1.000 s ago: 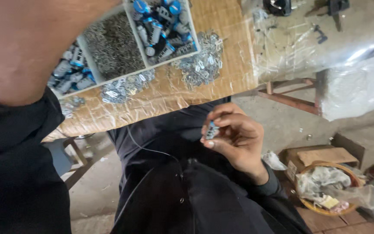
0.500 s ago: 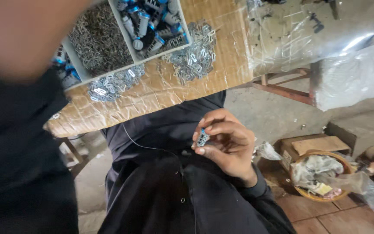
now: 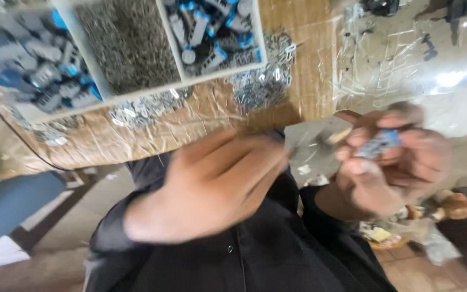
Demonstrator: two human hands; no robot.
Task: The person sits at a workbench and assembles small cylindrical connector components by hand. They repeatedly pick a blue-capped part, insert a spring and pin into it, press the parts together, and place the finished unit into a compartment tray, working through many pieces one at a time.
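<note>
blue and grey plastic makes up the small part that is pinched in the closed fingers of the right hand, up at the right, off the surface. its long axis is seen slanting up toward the right, though blur hides its detail. the left hand is held in the middle over dark clothing, its fingers loosely extended and empty. a white divided tray of grey pins and blue parts is seen on the film-wrapped surface, with shiny metal clips beside it.
</note>
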